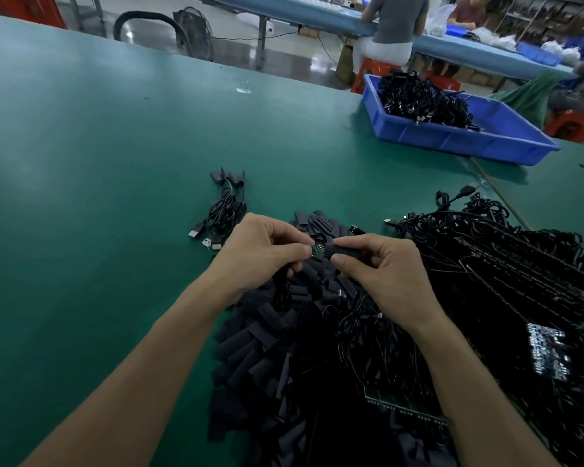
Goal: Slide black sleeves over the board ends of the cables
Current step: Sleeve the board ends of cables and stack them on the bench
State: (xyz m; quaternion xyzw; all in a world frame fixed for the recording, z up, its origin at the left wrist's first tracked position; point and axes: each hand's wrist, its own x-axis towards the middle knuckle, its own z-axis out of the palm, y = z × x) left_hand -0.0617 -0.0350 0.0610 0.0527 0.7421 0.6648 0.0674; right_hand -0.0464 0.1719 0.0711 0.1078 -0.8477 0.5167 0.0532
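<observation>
Above the sleeve pile (267,335), the left hand (260,251) is pinching a likely fragile board (317,250) while the right hand (381,264) is pinching a seemingly soft, light sleeve (346,251), best held near its mouth.

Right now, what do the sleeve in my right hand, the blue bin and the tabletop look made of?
Sleeve: probably soft matte black plastic tubing; dull, no shine.
Blue bin: moulded plastic, glossy, ribbed walls.
Tabletop: green mat, possibly rubber or vinyl; smooth with soft glare.

Matt black sleeves (270,348) heap on a smooth green table (98,170), beside a glossy blue plastic bin (452,136).
</observation>
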